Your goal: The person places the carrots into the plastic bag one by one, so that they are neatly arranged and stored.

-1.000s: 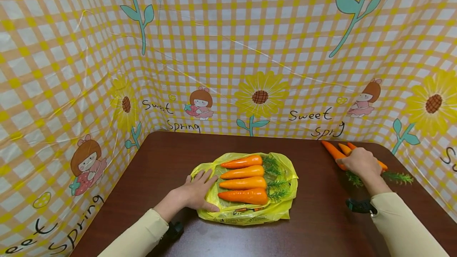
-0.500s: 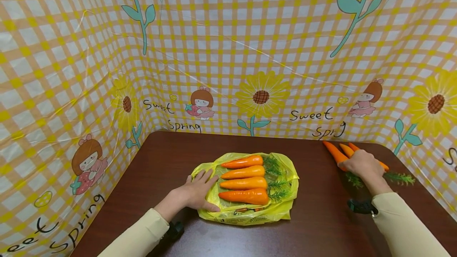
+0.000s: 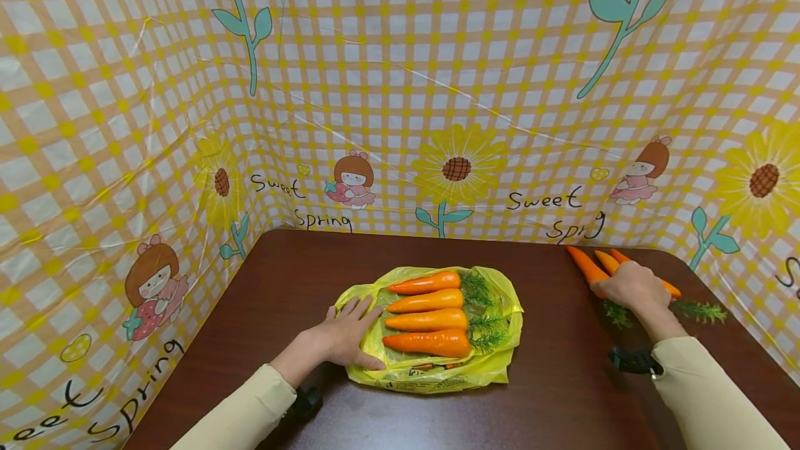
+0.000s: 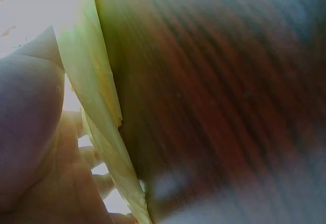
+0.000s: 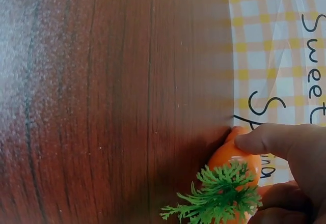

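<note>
Several orange carrots (image 3: 425,323) with green leafy tops lie side by side on a yellow plastic bag (image 3: 511,297), tips toward the left. My left hand (image 3: 340,339) rests on the bag's left edge with its fingers spread; a fold of bag (image 4: 97,91) hangs beside the palm in the left wrist view. At the far right, my right hand (image 3: 634,288) grips a carrot (image 3: 584,266) near its leafy end. In the right wrist view, the thumb presses one side of that carrot (image 5: 224,155), with curled fingers opposite. Two more carrots (image 3: 606,260) lie beside and partly under this hand.
The brown wooden table (image 3: 556,367) ends at the back against a checked cloth (image 3: 387,103) with sunflowers, which also rises on the left and right. Green leaves (image 3: 698,311) stick out right of the right wrist. Bag print shows along its front edge.
</note>
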A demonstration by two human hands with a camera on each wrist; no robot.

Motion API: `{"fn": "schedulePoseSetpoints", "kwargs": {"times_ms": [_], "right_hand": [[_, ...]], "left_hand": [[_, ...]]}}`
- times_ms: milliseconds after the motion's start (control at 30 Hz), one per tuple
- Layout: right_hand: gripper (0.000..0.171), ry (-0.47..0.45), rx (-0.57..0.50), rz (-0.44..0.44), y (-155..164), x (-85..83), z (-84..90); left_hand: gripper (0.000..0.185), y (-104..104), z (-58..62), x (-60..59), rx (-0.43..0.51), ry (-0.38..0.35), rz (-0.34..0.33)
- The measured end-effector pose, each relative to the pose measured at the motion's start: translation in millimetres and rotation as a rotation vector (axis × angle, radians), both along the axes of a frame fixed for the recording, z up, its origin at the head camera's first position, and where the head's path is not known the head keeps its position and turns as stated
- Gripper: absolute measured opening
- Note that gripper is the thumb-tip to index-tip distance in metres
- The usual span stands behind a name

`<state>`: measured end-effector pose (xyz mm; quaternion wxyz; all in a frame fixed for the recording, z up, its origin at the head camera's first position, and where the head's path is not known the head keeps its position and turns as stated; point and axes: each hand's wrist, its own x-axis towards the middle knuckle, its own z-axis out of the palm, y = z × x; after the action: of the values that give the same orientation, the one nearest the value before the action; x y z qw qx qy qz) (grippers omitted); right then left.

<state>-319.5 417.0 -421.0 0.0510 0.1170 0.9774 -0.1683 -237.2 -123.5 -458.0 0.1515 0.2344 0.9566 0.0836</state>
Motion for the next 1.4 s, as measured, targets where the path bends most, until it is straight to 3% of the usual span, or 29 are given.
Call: {"fn": "schedulePoseSetpoints", "kwargs": {"times_ms": [267,1033,1400], "right_hand": [[0.062,0.014,-0.013,0.019,3.2,0.5,-2.0],[0.052,0.046,-0.094,0.091,-1.2,6.1,5.4],[0.045,0.117,-0.106,0.127,-11.0,3.3,15.8]], "left_hand": [[0.103,0.2,-0.1,0.1,-0.002,-0.006,0.0],[0.102,0.9,-1.0,1.1,-0.002,0.002,0.002],[0.103,0.4,-1.7,-1.3,-0.008,0.003,0.002]]}}
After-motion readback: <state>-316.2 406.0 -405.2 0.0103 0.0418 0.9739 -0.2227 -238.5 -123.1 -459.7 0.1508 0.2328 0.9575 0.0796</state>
